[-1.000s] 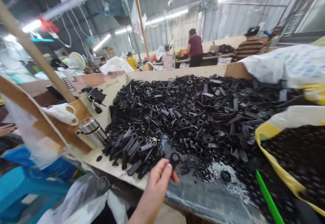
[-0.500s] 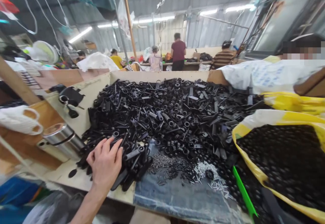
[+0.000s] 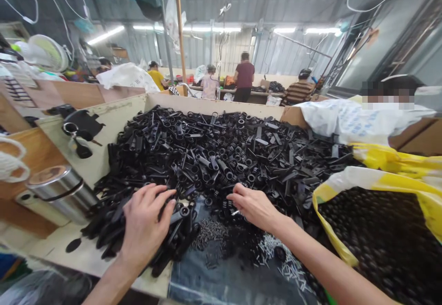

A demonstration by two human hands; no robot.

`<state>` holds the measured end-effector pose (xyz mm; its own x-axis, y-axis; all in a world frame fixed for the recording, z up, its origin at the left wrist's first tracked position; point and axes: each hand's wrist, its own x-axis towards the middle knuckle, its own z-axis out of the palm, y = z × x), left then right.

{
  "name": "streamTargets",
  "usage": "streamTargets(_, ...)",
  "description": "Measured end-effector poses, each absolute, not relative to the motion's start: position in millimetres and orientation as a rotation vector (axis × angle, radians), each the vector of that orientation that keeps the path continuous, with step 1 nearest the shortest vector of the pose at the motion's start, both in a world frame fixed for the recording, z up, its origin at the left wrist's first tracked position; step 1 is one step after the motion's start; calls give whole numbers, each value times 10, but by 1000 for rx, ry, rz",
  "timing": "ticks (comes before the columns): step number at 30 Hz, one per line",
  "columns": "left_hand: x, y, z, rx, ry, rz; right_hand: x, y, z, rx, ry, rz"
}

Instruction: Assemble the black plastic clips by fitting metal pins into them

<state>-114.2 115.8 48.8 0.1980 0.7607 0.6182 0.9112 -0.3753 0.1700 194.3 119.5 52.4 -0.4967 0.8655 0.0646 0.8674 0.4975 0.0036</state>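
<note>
The left hand (image 3: 145, 222) lies half-curled on a heap of black plastic parts (image 3: 207, 157), its fingers spread over the pile near the front edge of the counter (image 3: 74, 259); whether it grips anything, I cannot tell. The right hand (image 3: 255, 208) is narrow, fingertips drawn together just beside a pale pin (image 3: 235, 212), and I cannot tell if it holds that pin. The heap fills the tray, running up to its far wall (image 3: 214, 104) and left wall (image 3: 103, 132), so little room shows there. Open space lies low down: a denim cloth (image 3: 193, 282) between the hands, strewn with dark bits and silver pins (image 3: 286, 263). Right of the right arm sits a yellow-edged sack (image 3: 345, 222) of round black pieces — its rim close by. A steel flask (image 3: 62, 194) stands left, beyond the tray wall.
</note>
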Motion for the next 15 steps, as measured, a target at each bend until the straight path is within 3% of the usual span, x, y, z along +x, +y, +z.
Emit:
streamTargets(10,-256,2094,687,-2866,-1162,-454,1885,1697,321,-1370,-2835,-87)
streamTargets(15,-198,2284,770,-3028,-963,-680,1900,1615,504,-1421,-2787,-50)
